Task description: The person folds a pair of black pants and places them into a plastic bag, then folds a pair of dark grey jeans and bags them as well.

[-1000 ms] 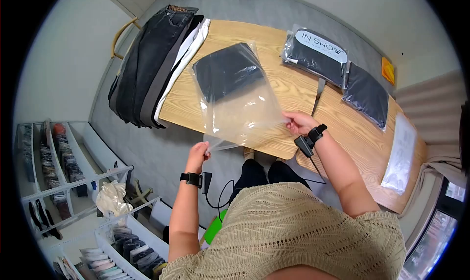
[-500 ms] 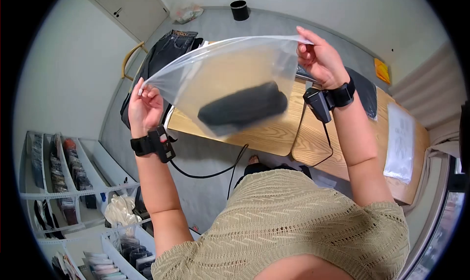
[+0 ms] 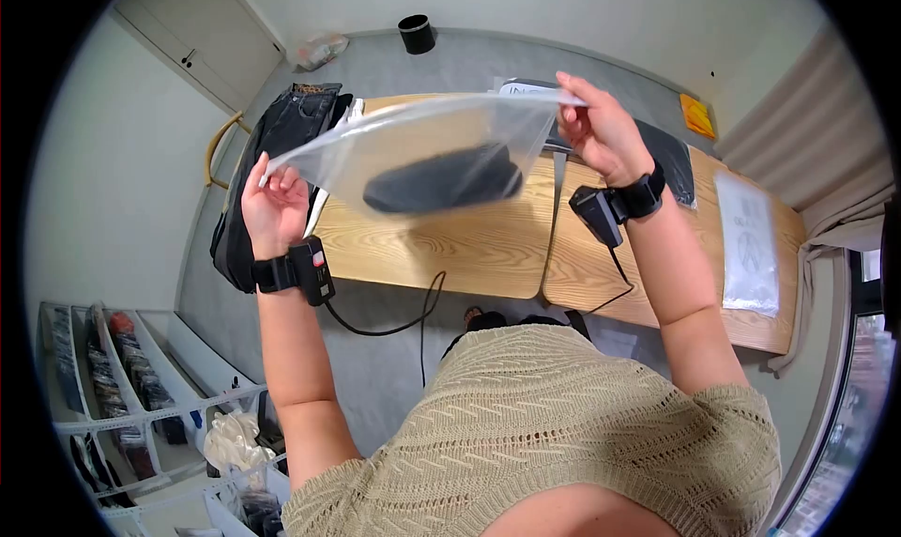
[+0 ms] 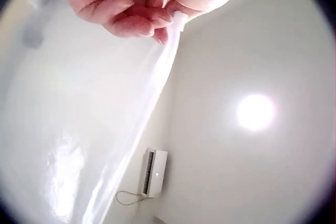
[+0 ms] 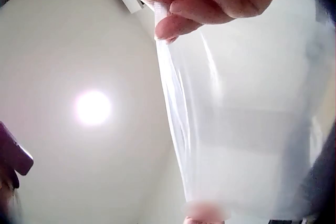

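Note:
A clear plastic bag [image 3: 441,129] is stretched between both hands above the table, a dark folded item [image 3: 446,180] lying in its lower part. My left hand [image 3: 275,208] pinches one top corner. At the opposite corner, my right hand [image 3: 605,133] holds the edge between thumb and fingers. The left wrist view shows the left hand [image 4: 128,6] curled at the bag's edge [image 4: 168,61]. In the right wrist view, the right hand [image 5: 210,1] pinches the bag's edge [image 5: 176,92].
Dark jeans [image 3: 282,152] are piled at the table's left end. Packed dark items [image 3: 666,157] lie behind the right hand, and flat clear bags [image 3: 748,241] to the right. The wooden table [image 3: 422,255] spans the middle. Shelving [image 3: 141,415] stands at lower left; cables hang from both wrists.
Both hands have risen from the table's front edge, lifting the bag off the tabletop. The dark item has slid to its lower part. The head view has also shifted.

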### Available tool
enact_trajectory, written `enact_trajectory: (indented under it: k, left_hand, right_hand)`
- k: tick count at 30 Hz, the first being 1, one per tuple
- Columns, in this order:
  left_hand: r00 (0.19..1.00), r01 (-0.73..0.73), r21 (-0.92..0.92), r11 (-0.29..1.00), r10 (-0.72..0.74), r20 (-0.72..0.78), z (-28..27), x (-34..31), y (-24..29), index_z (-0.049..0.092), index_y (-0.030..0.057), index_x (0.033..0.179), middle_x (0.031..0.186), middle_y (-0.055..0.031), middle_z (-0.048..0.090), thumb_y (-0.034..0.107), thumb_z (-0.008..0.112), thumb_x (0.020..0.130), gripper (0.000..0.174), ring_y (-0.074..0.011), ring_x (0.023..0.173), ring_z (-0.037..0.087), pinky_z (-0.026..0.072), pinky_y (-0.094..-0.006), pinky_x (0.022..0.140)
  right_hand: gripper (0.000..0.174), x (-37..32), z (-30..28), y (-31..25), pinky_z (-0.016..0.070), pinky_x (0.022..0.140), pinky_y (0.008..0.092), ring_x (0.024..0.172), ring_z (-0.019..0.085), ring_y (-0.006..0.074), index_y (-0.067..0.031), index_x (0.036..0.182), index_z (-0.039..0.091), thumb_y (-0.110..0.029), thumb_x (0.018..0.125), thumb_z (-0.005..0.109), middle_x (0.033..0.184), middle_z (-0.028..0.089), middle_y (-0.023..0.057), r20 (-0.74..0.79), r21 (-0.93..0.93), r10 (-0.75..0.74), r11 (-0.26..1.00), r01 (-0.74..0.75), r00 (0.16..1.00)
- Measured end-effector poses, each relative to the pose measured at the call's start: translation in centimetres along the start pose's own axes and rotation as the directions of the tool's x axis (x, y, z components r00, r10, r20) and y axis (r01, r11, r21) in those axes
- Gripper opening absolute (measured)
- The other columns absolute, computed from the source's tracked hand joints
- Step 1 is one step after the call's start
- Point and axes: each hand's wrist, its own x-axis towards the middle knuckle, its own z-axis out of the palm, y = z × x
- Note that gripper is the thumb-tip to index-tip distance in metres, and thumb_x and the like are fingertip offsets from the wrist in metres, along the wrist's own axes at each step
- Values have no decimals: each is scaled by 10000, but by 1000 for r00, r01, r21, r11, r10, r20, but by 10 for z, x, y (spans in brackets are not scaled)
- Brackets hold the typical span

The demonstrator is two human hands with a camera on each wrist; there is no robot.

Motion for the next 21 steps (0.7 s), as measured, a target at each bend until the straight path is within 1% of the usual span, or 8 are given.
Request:
enact_trajectory:
  k: [2, 3, 6, 9, 13, 17, 20, 21]
  left_hand:
    - [996, -71, 73, 995, 75, -47, -20, -15, -12, 466, 124, 641, 570, 17, 418, 179, 549, 917, 293, -109, 532, 434, 341, -236, 511]
    - [967, -63, 136, 989, 94, -235, -31, -24, -20, 474, 128, 640, 582, 29, 445, 188, 550, 916, 292, -109, 520, 441, 352, -231, 517]
    - [964, 33, 302, 953, 50, -263, -115, -56, -62, 518, 116, 683, 643, 26, 506, 167, 547, 903, 228, -91, 551, 468, 373, -218, 527]
    - [940, 301, 619, 725, -116, -321, -165, -105, -111, 562, 83, 733, 673, 10, 531, 158, 539, 898, 182, -88, 564, 475, 376, -219, 531]
    - [798, 597, 520, 610, -384, -465, -216, -153, -167, 566, 81, 711, 639, 10, 519, 211, 574, 895, 226, -89, 556, 450, 359, -219, 539]
    - [715, 689, 411, 597, -466, -522, -221, -183, -173, 572, 84, 712, 628, 10, 519, 246, 579, 900, 249, -92, 562, 440, 366, -227, 557]
    - [671, 736, 396, 549, -514, -535, -247, -198, -172, 618, 66, 759, 678, -16, 591, 291, 597, 892, 262, -111, 639, 539, 428, -240, 618]
    - [651, 757, 407, 512, -537, -536, -253, -201, -171, 642, 37, 803, 723, -42, 629, 308, 596, 893, 290, -128, 692, 576, 453, -257, 655]
  right_hand:
    - [174, -8, -11, 18, 384, 438, 150, 534, 488, 23, -59, 793, 613, -203, 887, 635, 677, 559, -21, 59, -105, 29, 994, -23, 998]
    - [172, -14, -16, 29, 377, 447, 159, 528, 482, 26, -57, 792, 616, -199, 886, 635, 674, 558, -21, 20, -209, 64, 976, -58, 998]
    - [219, -26, -54, 82, 360, 459, 184, 507, 470, 46, -48, 740, 616, -219, 874, 648, 636, 562, -12, -50, -409, 231, 883, -230, 972]
    - [296, -37, -120, 156, 347, 453, 200, 482, 453, 59, -40, 669, 607, -256, 865, 658, 601, 573, 12, -150, -543, 418, 722, -428, 896]
    - [323, -68, -170, 209, 339, 436, 216, 482, 447, 57, -32, 662, 605, -270, 877, 643, 596, 574, 17, -198, -551, 557, 617, -562, 807]
    - [355, -94, -189, 225, 353, 446, 209, 486, 454, 57, -52, 653, 610, -316, 889, 625, 605, 583, 14, -189, -518, 678, 545, -659, 710]
    - [350, -100, -201, 231, 379, 459, 207, 484, 487, 70, -39, 683, 622, -317, 895, 617, 593, 588, 9, -204, -486, 749, 482, -729, 631]
    - [284, -96, -207, 228, 427, 524, 244, 560, 544, 119, -25, 783, 631, -290, 885, 622, 667, 617, 44, -185, -637, 723, 427, -641, 665]
